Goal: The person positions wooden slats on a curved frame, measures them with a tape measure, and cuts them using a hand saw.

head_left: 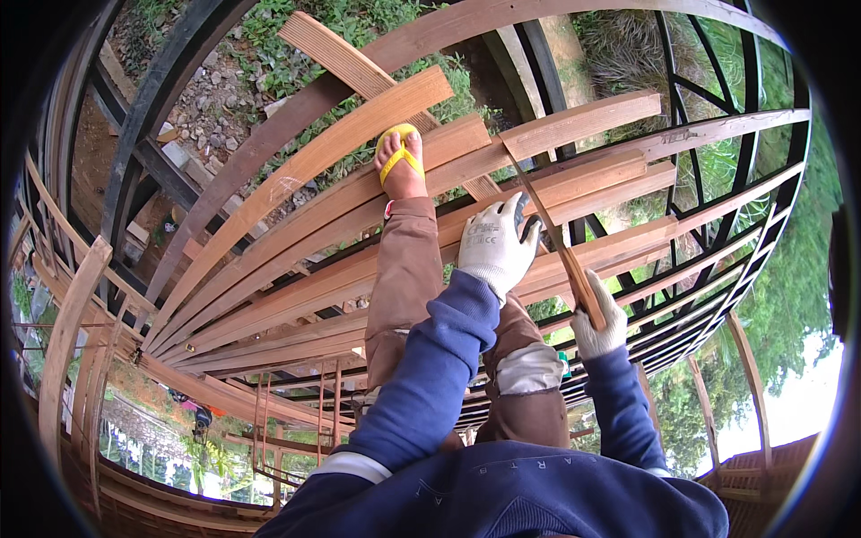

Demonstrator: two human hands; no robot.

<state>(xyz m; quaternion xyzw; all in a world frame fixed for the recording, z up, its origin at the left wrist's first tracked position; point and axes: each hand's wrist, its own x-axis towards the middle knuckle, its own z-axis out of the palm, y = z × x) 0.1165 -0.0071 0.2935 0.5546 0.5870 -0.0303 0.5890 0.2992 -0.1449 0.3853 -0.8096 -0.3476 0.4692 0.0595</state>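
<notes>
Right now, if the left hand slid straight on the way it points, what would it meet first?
Probably the saw blade, which slants across just beyond the left hand, toward the upper right; the depth between them is hard to judge from this view.

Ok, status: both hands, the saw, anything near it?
Right hand gripping saw. Left hand open over planks. Sandalled foot on planks, apart from saw.
</notes>
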